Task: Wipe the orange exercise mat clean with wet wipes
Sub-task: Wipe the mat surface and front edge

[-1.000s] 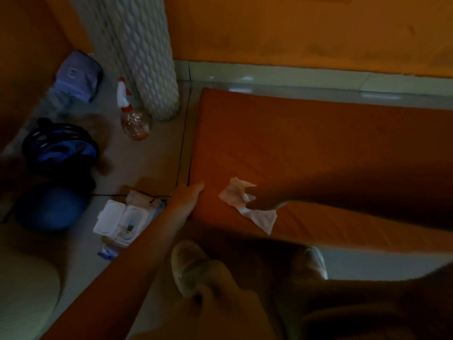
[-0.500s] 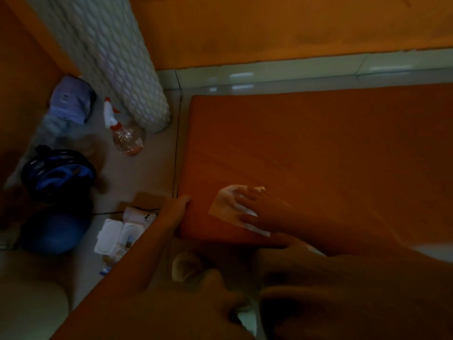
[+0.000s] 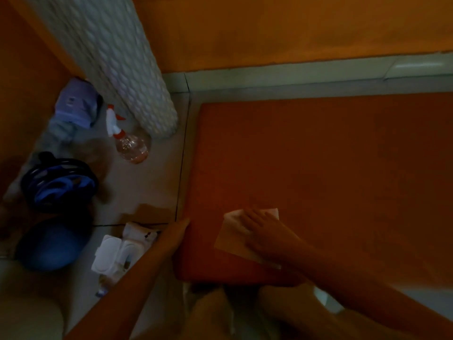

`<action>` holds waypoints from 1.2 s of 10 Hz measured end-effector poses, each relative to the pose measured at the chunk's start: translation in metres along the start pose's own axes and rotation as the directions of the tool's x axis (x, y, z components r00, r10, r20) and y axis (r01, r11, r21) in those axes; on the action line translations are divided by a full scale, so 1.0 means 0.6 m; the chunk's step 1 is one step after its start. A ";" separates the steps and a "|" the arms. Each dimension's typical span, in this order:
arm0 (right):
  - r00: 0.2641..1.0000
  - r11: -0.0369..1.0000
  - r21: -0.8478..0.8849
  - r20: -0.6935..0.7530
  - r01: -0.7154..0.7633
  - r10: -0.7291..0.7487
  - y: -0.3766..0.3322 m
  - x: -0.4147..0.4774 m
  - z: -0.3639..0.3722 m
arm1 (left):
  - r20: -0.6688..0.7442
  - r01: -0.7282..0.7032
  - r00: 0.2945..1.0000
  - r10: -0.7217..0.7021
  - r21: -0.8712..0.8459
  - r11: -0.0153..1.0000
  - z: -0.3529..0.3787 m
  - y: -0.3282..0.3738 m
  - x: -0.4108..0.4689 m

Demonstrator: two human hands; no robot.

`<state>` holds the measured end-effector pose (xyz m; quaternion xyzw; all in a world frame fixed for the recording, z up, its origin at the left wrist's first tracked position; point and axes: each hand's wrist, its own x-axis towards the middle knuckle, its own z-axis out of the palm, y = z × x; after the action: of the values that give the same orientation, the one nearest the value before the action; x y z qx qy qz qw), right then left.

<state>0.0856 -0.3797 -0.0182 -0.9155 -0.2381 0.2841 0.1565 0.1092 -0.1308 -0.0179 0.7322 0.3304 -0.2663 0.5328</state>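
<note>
Dim corner of a room, orange walls, pale tiled floor (image 3: 147, 192). Flat on it, close along the wall, the orange exercise mat (image 3: 331, 168). Pressing a wet wipe (image 3: 230, 239) on the near left corner of the mat with the right hand (image 3: 264, 231), grip wide, fingers straight on the wipe. Touching the left edge of the mat with the left hand (image 3: 176, 231), grip wide too, holding nothing. Probably early in the task: only this corner under the wipe, all the rest to do; no wet trace visible to confirm. On the floor at the left: open wipes pack (image 3: 115, 249) just beside the left forearm, spray bottle (image 3: 130, 146), rolled white mat (image 3: 122, 57), blue helmet (image 3: 58, 185), blue ball (image 3: 49, 244). All off the mat, so hardly in the way.
</note>
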 end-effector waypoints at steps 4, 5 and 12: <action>0.962 0.953 -0.144 -0.019 0.267 -0.272 -0.019 0.131 0.034 | -0.154 0.001 0.987 -0.037 -0.222 0.975 0.023 -0.026 0.067; 0.922 0.903 -0.197 0.011 0.382 -0.388 0.005 0.106 0.042 | -0.205 0.000 0.977 -0.059 -0.277 0.961 0.026 -0.039 0.085; 0.959 0.960 -0.153 0.194 0.236 -0.205 0.028 0.032 0.030 | -0.137 0.049 0.989 -0.059 -0.076 0.996 0.020 -0.036 0.049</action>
<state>0.0944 -0.3811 -0.0481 -0.8645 -0.3759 0.3226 0.0849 0.1110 -0.1317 -0.0560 0.7201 0.3959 -0.2166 0.5271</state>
